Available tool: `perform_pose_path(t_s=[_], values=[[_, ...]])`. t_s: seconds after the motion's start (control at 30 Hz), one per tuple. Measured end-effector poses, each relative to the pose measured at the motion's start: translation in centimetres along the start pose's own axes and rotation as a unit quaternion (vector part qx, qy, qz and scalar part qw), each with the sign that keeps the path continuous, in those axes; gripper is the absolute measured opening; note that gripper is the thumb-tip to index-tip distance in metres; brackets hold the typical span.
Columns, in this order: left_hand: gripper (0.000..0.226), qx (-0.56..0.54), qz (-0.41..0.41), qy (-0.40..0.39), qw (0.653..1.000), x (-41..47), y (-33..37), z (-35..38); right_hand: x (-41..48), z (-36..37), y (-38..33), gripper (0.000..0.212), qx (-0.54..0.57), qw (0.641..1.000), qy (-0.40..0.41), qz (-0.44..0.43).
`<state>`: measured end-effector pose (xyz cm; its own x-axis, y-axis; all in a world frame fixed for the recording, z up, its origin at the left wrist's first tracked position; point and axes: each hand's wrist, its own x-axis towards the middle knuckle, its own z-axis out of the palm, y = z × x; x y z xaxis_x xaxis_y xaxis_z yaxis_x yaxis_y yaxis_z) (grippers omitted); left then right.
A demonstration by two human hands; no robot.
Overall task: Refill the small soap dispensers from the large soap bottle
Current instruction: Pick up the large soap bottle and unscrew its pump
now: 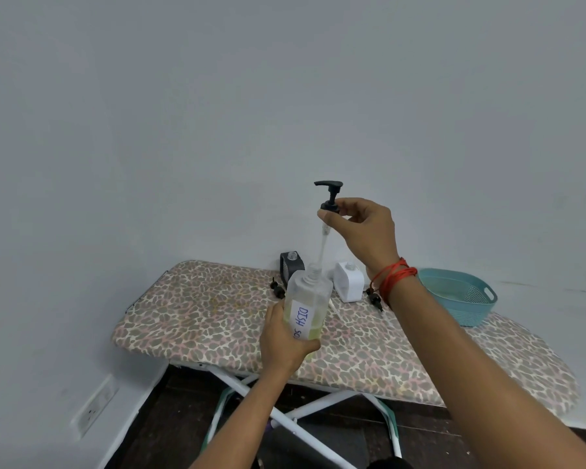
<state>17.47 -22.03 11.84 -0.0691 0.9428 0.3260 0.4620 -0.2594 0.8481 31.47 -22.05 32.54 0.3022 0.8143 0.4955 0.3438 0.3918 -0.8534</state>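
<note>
Here, over the ironing board [197, 319], the left hand [285, 340] gripped the large soap bottle [310, 292] upright, just in front of the black dispenser [290, 265] and the white dispenser [349, 280]. The right hand [362, 231] pinched the pump [330, 198], its tube half out; soap could drip from the tube onto the cover.

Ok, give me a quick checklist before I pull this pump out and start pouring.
1. Left hand grips large bottle: ok.
2. Right hand pinches pump, unscrewed: ok.
3. Dip tube clear of the neck: not ok, lower end inside.
4. Black dispenser and white dispenser uncapped: ok.
5. Their fill levels: cannot tell.
</note>
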Motion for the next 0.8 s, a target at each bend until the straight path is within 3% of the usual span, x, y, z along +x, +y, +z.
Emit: perform_pose_path(t_s=[0.8], values=[[0.081, -0.012, 0.003, -0.019, 1.000, -0.1, -1.0, 0.5, 0.1, -0.7, 0.6, 0.021, 0.024, 0.997, 0.059, -0.033]])
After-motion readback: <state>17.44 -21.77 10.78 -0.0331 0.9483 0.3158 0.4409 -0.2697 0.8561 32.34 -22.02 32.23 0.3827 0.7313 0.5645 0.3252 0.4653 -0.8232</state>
